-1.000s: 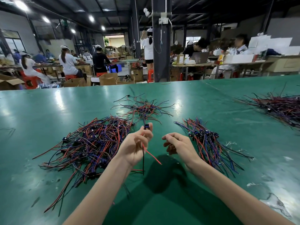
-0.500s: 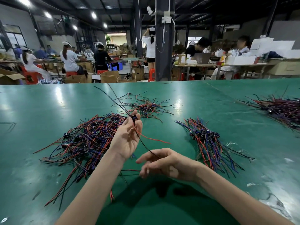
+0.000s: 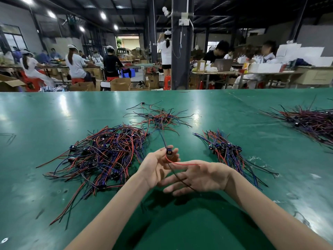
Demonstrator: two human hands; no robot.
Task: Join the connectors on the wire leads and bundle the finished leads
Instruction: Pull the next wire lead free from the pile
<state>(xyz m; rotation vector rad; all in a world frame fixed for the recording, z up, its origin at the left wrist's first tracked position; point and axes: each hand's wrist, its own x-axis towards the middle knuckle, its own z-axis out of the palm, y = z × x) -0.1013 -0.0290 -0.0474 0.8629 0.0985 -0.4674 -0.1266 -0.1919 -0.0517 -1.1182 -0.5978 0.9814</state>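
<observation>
Work looks far from done: your left hand pinches one connector, your right hand lies open under its wires, and a big tangled pile waits.

Right hand is no longer curled off to the right. It's open, palm up, fingers reaching left under the left hand; the hands were apart, now they overlap. Red wire and black wire hung free from the connector a second ago, now they drape across the right hand. The high wire arc from half a second ago is gone.
</observation>
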